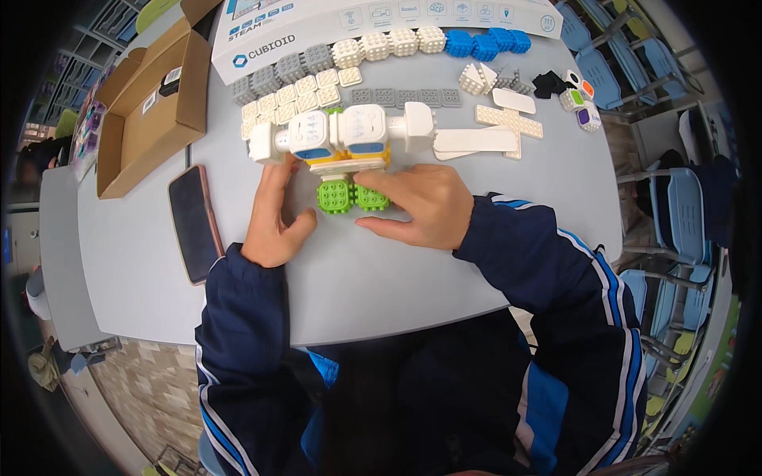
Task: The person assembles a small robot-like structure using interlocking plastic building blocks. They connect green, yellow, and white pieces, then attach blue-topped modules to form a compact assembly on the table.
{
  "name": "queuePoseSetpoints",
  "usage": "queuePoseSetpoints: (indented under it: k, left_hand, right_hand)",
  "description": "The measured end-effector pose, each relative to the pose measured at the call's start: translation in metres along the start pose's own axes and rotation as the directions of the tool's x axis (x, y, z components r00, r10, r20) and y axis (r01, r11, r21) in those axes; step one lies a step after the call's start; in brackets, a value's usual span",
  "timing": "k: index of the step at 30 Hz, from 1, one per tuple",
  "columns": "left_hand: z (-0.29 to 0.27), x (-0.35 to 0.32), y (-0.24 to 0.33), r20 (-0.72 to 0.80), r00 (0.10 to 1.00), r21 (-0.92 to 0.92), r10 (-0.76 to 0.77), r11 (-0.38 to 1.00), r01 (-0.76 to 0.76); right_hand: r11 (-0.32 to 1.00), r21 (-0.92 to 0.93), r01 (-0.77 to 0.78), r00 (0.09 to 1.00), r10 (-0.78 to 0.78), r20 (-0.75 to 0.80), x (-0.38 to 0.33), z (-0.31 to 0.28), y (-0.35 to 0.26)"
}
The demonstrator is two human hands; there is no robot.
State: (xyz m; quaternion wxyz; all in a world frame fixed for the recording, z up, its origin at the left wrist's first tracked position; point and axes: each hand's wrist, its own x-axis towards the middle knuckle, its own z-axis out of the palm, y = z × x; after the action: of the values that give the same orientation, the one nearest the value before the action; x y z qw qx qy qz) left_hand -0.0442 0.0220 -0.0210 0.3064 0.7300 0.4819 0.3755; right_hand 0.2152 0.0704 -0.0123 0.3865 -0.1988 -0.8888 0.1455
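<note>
A block figure (349, 143) stands upright on the grey table between my hands. It has white cubes on top, yellow parts below them, a white plate, and two green studded blocks (335, 197) at its base. White pieces stick out to either side like arms. My left hand (274, 218) steadies its left side; the fingertips pass partly out of sight behind it, and the thumb points away from the fingers. From the right, my right hand (429, 205) presses its bent index finger against the plate above the green blocks, the thumb held lower, near the tabletop.
Behind the figure run rows of grey blocks (290, 67), white blocks (389, 45) and blue blocks (486, 44), with flat white plates (298, 99) before them. An open cardboard box (151, 119) and a phone (195, 226) lie left. White beams (476, 141) lie right.
</note>
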Motion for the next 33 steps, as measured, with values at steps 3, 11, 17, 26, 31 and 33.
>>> queuePoseSetpoints:
  k: [3,11,17,26,31,33]
  left_hand:
    - [-0.004,0.002,0.005,0.126,0.991,-0.031,0.033,0.999,-0.030]
    - [0.009,0.008,0.005,0.009,0.998,0.086,-0.067,0.994,0.066]
    - [0.006,0.006,0.006,0.033,0.995,-0.002,-0.089,0.996,0.090]
    - [-0.006,-0.001,-0.004,0.140,0.973,-0.161,-0.184,0.965,0.206]
    - [0.001,0.001,-0.004,0.061,0.991,-0.066,-0.119,0.990,0.123]
    - [0.003,0.002,-0.003,0.022,0.994,-0.062,-0.108,0.992,0.109]
  right_hand:
    - [0.975,0.157,-0.156,0.988,0.155,0.020,-0.003,-0.012,-0.006]
    - [0.910,0.242,-0.337,0.937,0.349,-0.007,-0.010,-0.023,0.004]
    - [0.831,0.241,-0.501,0.865,0.481,0.140,-0.008,-0.027,0.003]
    - [0.972,0.100,-0.211,0.974,0.200,0.105,-0.006,-0.012,0.010]
    - [0.961,0.062,-0.268,0.961,0.262,0.090,-0.004,-0.004,-0.003]
    - [0.958,0.061,-0.279,0.960,0.276,0.053,-0.005,0.002,-0.004]
